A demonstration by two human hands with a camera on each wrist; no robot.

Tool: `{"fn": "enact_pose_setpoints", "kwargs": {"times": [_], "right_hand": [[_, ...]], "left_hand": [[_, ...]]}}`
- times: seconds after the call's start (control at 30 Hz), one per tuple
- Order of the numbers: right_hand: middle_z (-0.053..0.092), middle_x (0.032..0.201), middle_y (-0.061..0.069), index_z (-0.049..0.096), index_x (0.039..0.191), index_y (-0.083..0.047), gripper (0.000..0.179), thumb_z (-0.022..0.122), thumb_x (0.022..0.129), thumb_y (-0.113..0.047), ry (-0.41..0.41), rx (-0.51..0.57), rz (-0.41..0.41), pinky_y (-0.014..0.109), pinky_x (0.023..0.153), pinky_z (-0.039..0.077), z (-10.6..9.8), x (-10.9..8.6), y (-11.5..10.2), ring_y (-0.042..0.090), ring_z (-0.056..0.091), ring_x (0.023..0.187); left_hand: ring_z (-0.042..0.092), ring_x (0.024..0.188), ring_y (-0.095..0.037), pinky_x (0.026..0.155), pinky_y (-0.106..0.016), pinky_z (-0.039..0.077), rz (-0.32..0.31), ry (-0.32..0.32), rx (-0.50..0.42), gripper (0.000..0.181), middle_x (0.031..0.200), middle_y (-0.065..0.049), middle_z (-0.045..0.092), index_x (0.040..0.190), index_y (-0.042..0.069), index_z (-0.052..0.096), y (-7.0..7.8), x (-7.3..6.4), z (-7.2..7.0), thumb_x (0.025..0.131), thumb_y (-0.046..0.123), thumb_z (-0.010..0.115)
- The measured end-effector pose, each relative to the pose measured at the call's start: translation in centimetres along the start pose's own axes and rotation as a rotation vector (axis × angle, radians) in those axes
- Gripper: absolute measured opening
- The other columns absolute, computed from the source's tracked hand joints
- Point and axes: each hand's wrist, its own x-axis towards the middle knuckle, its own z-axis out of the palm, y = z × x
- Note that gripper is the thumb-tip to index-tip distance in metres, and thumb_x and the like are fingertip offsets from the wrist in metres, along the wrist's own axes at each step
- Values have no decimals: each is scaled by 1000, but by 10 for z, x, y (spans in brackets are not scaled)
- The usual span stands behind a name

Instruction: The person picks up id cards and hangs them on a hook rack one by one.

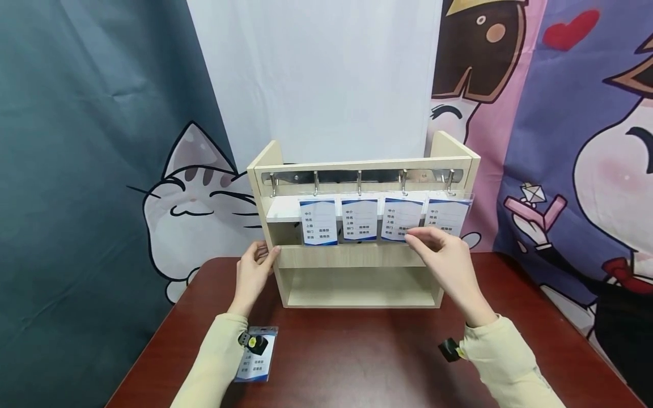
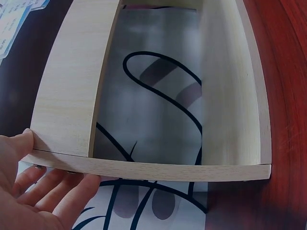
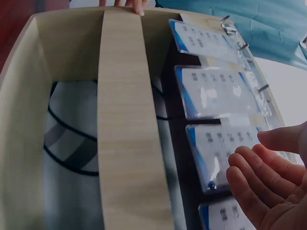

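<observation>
A pale wooden rack (image 1: 352, 258) stands on the table, with a metal strip of hooks (image 1: 359, 178) across its top. Several clear-sleeved name badges (image 1: 360, 220) hang in a row from the hooks; the leftmost hook (image 1: 272, 184) holds none. My left hand (image 1: 252, 269) grips the rack's left side, thumb at the front and fingers against the outer face of the side panel (image 2: 158, 171). In front of the two rightmost badges is my right hand (image 1: 446, 258), thumb and fingers apart in the right wrist view, with nothing gripped. Whether its fingertips touch a badge, I cannot tell.
Another badge (image 1: 257, 368) lies on the dark red table (image 1: 347, 351) at the front left, partly under the left forearm. Behind the rack hang a white curtain (image 1: 326, 79) and cartoon-printed cloths (image 1: 535, 141). The rack's lower compartment (image 1: 362, 286) is open-fronted.
</observation>
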Motion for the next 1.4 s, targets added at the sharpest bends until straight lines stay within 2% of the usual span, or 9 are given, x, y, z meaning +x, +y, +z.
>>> {"fn": "enact_pose_setpoints", "kwargs": {"times": [0.33, 0.63, 0.83, 1.0, 1.2, 1.4], "right_hand": [[77, 95, 3, 78, 107, -13, 24, 73, 95, -33, 69, -71, 54, 11, 68, 45, -13, -20, 40, -10, 61, 80], [76, 96, 5, 78, 106, -15, 22, 74, 94, -32, 90, -91, 124, 13, 66, 42, -14, -41, 64, -11, 58, 80], [76, 97, 6, 78, 107, -14, 23, 74, 94, -33, 100, -88, 172, 13, 65, 43, -11, -43, 80, -10, 58, 77], [76, 95, 6, 78, 107, -14, 23, 76, 93, -32, 151, -93, 209, 13, 66, 42, -13, -43, 91, -12, 57, 76], [74, 91, -2, 75, 110, -13, 25, 78, 91, -28, 217, -70, 261, 12, 67, 42, -12, -39, 102, -11, 58, 77], [72, 111, 12, 67, 127, -10, 40, 78, 92, -25, 208, -5, 252, 5, 74, 44, -6, -33, 109, -10, 59, 89]], "left_hand": [[69, 110, -32, 80, -50, 60, 16, 8, -2, 52, 122, -21, 68, 127, 2, 62, -1, -2, 1, 94, 41, 72], [69, 109, -30, 77, -45, 61, 9, 16, 13, 50, 122, -20, 69, 126, 2, 63, -4, -4, 0, 94, 40, 72], [70, 108, -31, 77, -42, 61, 29, 19, 23, 49, 122, -21, 68, 126, 1, 62, -1, -3, 1, 95, 38, 71], [70, 108, -30, 75, -36, 62, 29, 14, 20, 48, 122, -20, 69, 126, 2, 62, 0, -2, 2, 96, 38, 71], [70, 107, -31, 69, -25, 59, 32, 16, 13, 47, 121, -21, 69, 124, 0, 63, -1, -2, 2, 96, 37, 71], [70, 106, -29, 67, -23, 58, 33, 21, 15, 48, 120, -19, 70, 123, 2, 63, -2, -2, 1, 95, 40, 72]]}}
